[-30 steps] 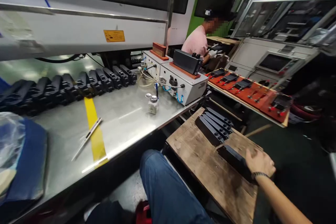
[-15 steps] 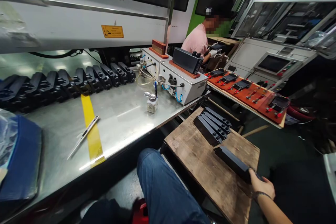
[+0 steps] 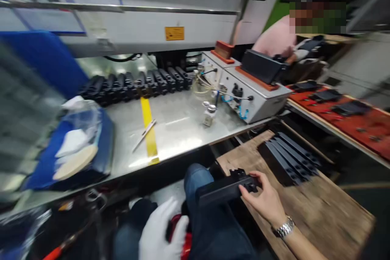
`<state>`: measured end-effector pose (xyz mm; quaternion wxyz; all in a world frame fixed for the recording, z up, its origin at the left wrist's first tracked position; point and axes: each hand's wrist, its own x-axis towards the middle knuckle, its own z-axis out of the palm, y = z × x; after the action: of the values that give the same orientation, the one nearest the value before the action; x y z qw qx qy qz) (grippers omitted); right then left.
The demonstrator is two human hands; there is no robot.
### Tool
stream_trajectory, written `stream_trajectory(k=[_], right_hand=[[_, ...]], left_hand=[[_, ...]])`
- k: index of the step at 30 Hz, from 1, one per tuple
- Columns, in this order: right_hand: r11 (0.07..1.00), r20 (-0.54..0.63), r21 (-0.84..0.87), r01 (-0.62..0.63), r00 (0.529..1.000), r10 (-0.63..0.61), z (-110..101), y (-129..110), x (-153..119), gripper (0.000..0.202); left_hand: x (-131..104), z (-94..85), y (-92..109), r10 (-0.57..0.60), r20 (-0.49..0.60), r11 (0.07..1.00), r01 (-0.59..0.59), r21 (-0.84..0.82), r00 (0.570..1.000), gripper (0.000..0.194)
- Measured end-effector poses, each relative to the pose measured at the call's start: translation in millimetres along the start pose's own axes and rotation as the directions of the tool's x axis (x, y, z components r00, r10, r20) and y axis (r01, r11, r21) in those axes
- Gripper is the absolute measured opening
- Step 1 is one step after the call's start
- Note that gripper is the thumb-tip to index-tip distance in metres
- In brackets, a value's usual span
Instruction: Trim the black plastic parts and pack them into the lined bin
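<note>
My right hand [image 3: 266, 201], bare with a metal watch, grips one end of a long black plastic part [image 3: 217, 191] and holds it above my lap. Lower and to the left, my left hand [image 3: 163, 231] wears a white glove; its fingers are apart and it touches no part. Several similar black parts [image 3: 288, 158] lie side by side on the wooden board [image 3: 332, 211] at the right. Another row of black parts [image 3: 137, 85] stands along the back of the metal table [image 3: 176, 134].
A white knife [image 3: 144, 135] and a small bottle [image 3: 209, 116] are on the metal table. At its left is a blue bin [image 3: 105, 142]. Grey boxes [image 3: 258, 105] stand at its right end. Behind them a person in pink [image 3: 276, 38] handles a dark part.
My right hand has lifted the black part off the wooden board and brought it left over my lap. The gloved left hand has come into view. The camera view has turned left.
</note>
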<state>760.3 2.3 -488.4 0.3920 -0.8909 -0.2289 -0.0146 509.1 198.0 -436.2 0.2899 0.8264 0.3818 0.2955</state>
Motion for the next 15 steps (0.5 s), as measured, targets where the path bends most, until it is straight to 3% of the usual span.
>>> stream_trajectory(k=[1, 2, 3, 4, 5, 6, 8, 9, 11, 15], right_hand=[[0.99, 0.07, 0.042, 0.136, 0.988, -0.139, 10.5, -26.4, 1.7, 0.047], [0.96, 0.133, 0.092, 0.263, 0.953, -0.273, 20.1, -52.0, 1.4, 0.044], [0.915, 0.189, 0.146, 0.376, 0.897, -0.399, 28.8, -75.9, 0.3, 0.041], [0.858, 0.238, 0.198, 0.473, 0.826, -0.51, 36.9, -97.2, -0.5, 0.039], [0.799, 0.276, 0.242, 0.551, 0.75, -0.601, 45.1, -115.6, 0.7, 0.038], [0.742, 0.309, 0.275, 0.611, 0.675, -0.67, 54.0, -131.5, 5.1, 0.035], [0.656, 0.357, 0.302, 0.692, 0.556, -0.751, 76.4, -158.2, 26.3, 0.025], [0.629, 0.375, 0.298, 0.718, 0.518, -0.769, 90.3, -170.4, 42.9, 0.02], [0.595, 0.409, 0.267, 0.758, 0.47, -0.782, 122.4, -195.3, 82.8, 0.019], [0.55, 0.468, 0.221, 0.805, 0.407, -0.784, 188.4, -243.1, 147.5, 0.021]], left_hand=[[0.9, 12.6, 4.4, 0.27, 0.043, 0.953, -0.273, 0.129, 0.962, 0.044], [2.0, 23.9, 8.5, 0.353, 0.1, 0.895, -0.367, 0.252, 0.93, 0.056], [3.3, 32.5, 12.0, 0.274, 0.137, 0.895, -0.304, 0.327, 0.952, 0.059], [4.7, 37.5, 14.8, 0.146, 0.201, 0.92, -0.208, 0.332, 0.969, 0.049], [5.7, 38.3, 16.5, -0.075, 0.238, 0.945, -0.008, 0.328, 0.968, 0.041], [5.9, 34.8, 16.9, -0.279, 0.258, 0.931, 0.195, 0.308, 0.925, 0.036], [2.3, 17.2, 13.0, -0.564, 0.286, 0.825, 0.536, 0.176, 0.774, 0.031], [-1.4, 5.3, 9.1, -0.633, 0.288, 0.762, 0.644, 0.069, 0.719, 0.032], [-11.1, -18.9, -0.6, -0.697, 0.293, 0.623, 0.755, -0.205, 0.655, 0.04], [-27.3, -48.2, -6.2, -0.725, 0.314, 0.39, 0.742, -0.546, 0.613, 0.053]])
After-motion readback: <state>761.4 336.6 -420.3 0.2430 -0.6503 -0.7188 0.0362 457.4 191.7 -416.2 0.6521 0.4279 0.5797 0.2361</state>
